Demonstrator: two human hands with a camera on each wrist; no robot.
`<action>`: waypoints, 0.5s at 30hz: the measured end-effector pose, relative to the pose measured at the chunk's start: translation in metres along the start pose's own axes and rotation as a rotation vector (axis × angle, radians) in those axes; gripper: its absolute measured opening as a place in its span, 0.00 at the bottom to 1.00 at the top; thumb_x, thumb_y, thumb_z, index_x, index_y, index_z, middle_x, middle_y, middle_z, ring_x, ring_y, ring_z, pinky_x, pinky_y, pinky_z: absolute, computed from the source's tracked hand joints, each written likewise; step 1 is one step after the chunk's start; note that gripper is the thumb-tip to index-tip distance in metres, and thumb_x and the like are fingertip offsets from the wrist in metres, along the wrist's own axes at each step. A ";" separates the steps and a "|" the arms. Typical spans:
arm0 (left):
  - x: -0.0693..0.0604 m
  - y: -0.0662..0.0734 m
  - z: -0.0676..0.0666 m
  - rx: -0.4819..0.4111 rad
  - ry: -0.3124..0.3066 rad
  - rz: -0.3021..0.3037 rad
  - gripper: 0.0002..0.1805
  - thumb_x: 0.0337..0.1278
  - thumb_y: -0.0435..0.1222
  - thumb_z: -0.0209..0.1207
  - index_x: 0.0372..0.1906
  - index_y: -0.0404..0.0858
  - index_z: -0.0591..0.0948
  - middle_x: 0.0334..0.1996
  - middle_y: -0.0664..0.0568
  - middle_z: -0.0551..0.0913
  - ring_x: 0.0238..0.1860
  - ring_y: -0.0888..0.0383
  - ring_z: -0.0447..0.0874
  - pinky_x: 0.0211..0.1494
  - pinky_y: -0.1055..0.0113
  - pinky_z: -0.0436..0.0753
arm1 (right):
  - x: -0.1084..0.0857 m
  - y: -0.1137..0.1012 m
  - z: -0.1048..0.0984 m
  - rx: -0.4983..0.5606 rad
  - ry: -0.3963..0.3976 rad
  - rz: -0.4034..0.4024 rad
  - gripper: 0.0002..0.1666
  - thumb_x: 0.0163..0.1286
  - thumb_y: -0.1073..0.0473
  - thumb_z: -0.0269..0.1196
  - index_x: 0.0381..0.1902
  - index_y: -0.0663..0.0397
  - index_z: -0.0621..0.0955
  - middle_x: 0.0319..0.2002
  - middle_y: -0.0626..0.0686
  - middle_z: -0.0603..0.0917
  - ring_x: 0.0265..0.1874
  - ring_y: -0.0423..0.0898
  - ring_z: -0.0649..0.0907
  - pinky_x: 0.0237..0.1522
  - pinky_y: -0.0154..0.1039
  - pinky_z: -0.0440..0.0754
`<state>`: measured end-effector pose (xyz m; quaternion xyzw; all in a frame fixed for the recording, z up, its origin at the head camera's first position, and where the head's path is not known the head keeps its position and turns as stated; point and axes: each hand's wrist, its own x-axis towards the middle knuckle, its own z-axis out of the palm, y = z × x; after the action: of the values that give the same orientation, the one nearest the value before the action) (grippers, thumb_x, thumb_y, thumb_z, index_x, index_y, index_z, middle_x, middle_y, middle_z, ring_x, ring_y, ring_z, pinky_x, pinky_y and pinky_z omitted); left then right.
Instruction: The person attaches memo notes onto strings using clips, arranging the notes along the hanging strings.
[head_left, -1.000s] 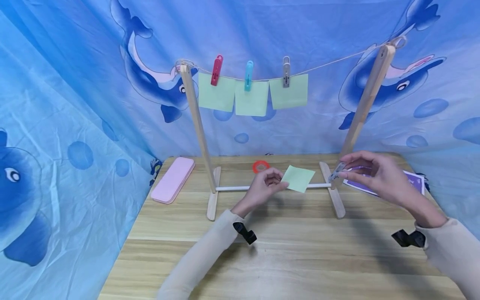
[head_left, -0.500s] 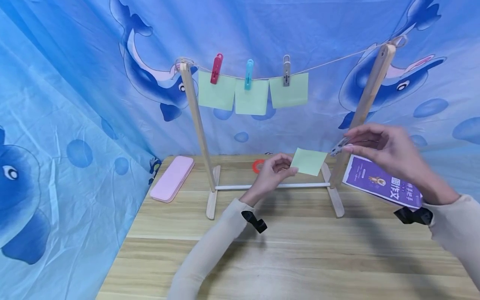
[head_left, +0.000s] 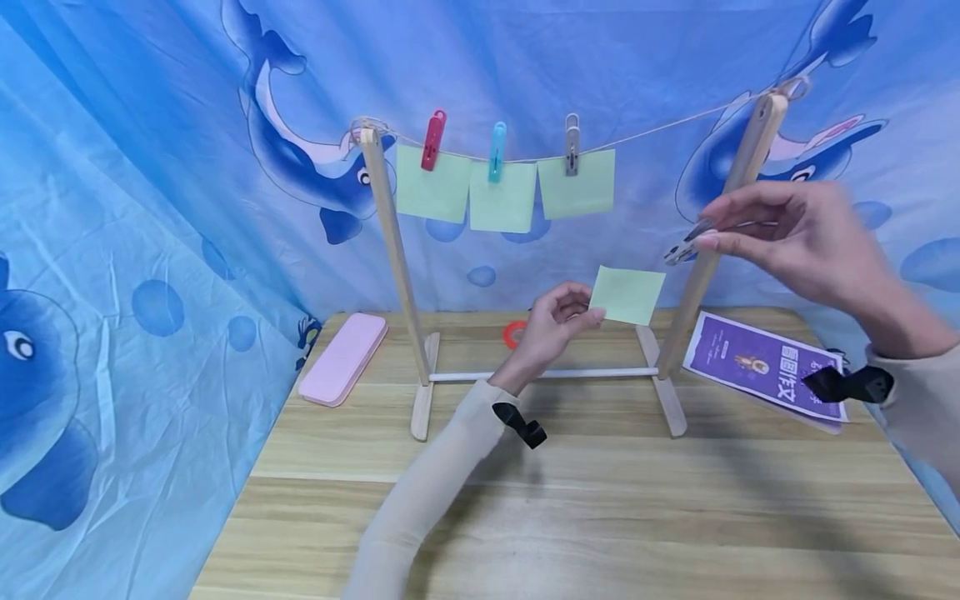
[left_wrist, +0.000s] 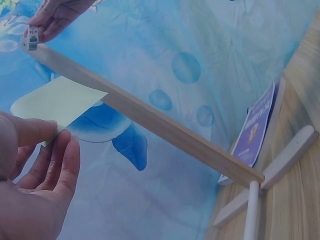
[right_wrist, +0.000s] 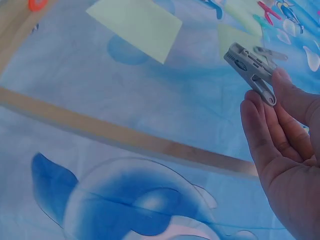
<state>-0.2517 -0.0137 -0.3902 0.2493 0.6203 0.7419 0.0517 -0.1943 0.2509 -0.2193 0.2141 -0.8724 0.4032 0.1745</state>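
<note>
My left hand (head_left: 555, 327) pinches a light green paper square (head_left: 630, 295) by its lower left corner, between thumb and fingers, raised over the crossbar. Near the right post, my right hand (head_left: 806, 242) holds a grey clothespin (right_wrist: 250, 70) by its handle end between thumb and fingertips; its nose points left. Above, a string (head_left: 660, 127) runs between two wooden posts. Three green paper squares hang from it side by side, under a red clothespin (head_left: 433, 140), a light blue clothespin (head_left: 497, 152) and another grey clothespin (head_left: 572, 144).
The wooden stand has a white crossbar (head_left: 600, 372) and feet on the table (head_left: 525, 517). A pink case (head_left: 345, 358) lies at left, a red tape ring (head_left: 513, 333) behind my left hand, and a purple booklet (head_left: 750, 363) at right. A blue dolphin curtain (head_left: 187, 208) hangs behind.
Both hands have risen from near the crossbar. The left has carried the paper up and to the right; the right has lifted the grey clothespin beside the right post, uncovering the booklet.
</note>
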 end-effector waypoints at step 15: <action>0.026 0.015 0.015 -0.092 0.034 0.059 0.16 0.68 0.24 0.63 0.57 0.29 0.76 0.44 0.56 0.82 0.46 0.62 0.84 0.54 0.65 0.89 | 0.034 -0.028 -0.030 -0.294 0.064 -0.118 0.14 0.74 0.58 0.66 0.53 0.58 0.87 0.37 0.15 0.77 0.36 0.10 0.78 0.48 0.11 0.74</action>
<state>-0.2645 0.0065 -0.3663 0.2523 0.5788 0.7749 0.0308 -0.2044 0.2497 -0.1674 0.2244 -0.9018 0.2669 0.2552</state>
